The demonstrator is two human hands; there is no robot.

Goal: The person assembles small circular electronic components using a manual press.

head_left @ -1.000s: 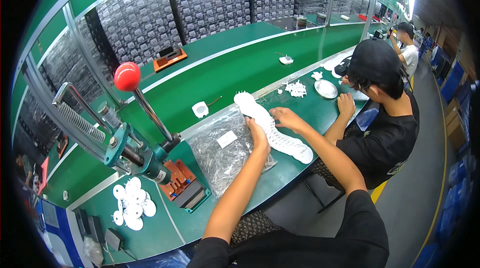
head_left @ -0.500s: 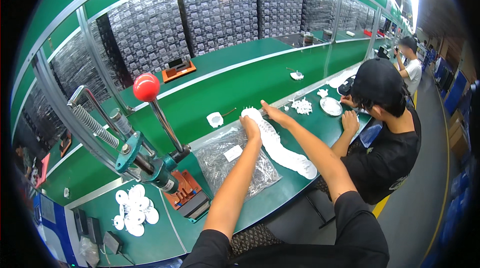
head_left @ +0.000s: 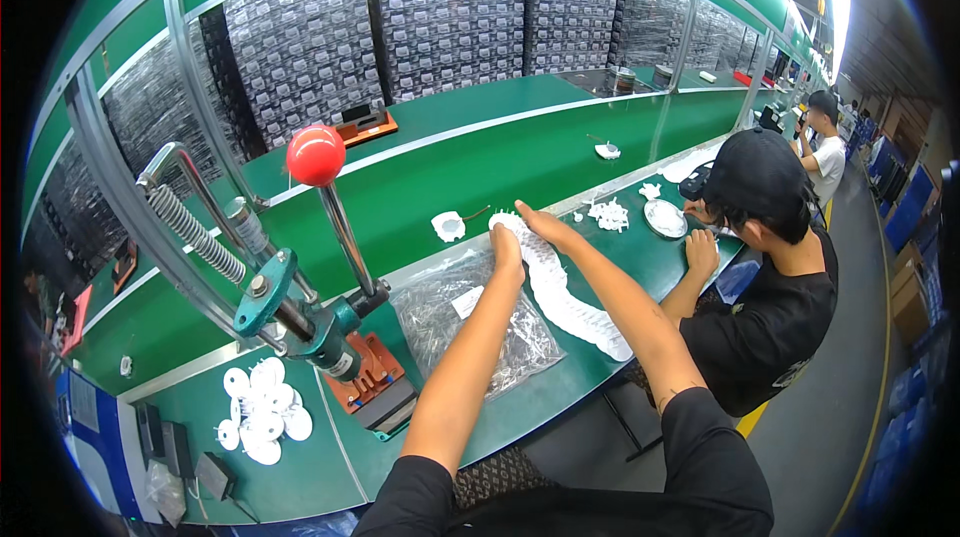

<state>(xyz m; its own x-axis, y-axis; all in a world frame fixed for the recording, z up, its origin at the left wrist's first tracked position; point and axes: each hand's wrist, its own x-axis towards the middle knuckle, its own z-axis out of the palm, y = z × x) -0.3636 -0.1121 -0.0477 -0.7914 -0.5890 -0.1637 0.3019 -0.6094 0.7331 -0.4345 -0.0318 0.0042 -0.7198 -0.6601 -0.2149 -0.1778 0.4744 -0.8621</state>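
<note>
A long curved row of stacked white plastic discs (head_left: 560,299) lies across the green workbench in front of me. My left hand (head_left: 507,252) curls around the far end of this row, its fingertips partly hidden. At the same end, my right hand (head_left: 543,225) is held along the row's right side with fingers stretched out; whether it presses on the discs cannot be made out. Under my left forearm is a clear plastic bag (head_left: 525,352) of small metal pins, with a white label (head_left: 466,302) on it.
A lever hand press (head_left: 300,307) with a red ball knob (head_left: 316,155) stands to the left. Beyond it sits a pile of white discs (head_left: 265,412). At right a co-worker (head_left: 765,267) handles parts near a white dish (head_left: 665,219) and small white pieces (head_left: 607,216).
The view has shifted slightly, so the press and bench sit a little differently. Both hands stay at the far end of the disc row, with little visible movement.
</note>
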